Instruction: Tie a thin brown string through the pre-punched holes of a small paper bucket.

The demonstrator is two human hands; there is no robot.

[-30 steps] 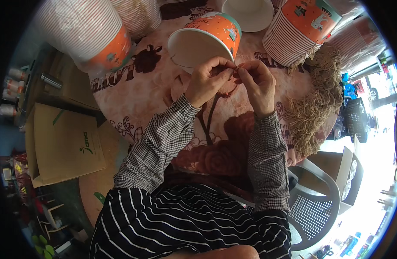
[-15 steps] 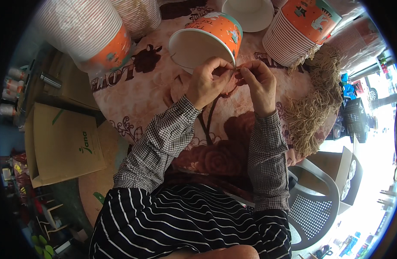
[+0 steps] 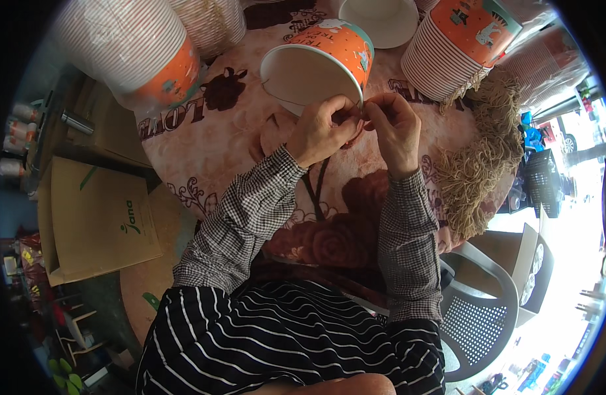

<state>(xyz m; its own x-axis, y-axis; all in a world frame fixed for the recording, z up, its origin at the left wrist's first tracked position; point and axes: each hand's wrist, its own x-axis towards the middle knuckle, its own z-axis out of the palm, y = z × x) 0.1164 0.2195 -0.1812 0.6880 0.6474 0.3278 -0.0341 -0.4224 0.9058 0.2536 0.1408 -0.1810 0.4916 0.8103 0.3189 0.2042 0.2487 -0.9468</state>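
Observation:
An orange paper bucket (image 3: 339,46) with a white inside lies tilted on the table, its wide mouth toward me. At the near right part of its rim, my left hand (image 3: 321,131) is closed, thumb and forefinger pinched together. My right hand (image 3: 398,128) is pinched too, just right of the left one, its fingertips almost touching the left's. Whatever small thing the fingertips hold is hidden between them. A thin dark line, perhaps a cord, shows at the left side of the bucket's rim.
Stacked orange buckets in clear plastic (image 3: 168,72) stand at the left; another bucket stack (image 3: 447,56) is at the right. A white container (image 3: 382,23) sits behind. Tan fringe (image 3: 480,164) hangs along the patterned tablecloth's right edge. Beyond are a cardboard box (image 3: 105,220) and a grey chair (image 3: 480,316).
The bucket has shifted slightly to the right and toward me. My left fingers are a little lower and more curled at the rim; both hands stay close together.

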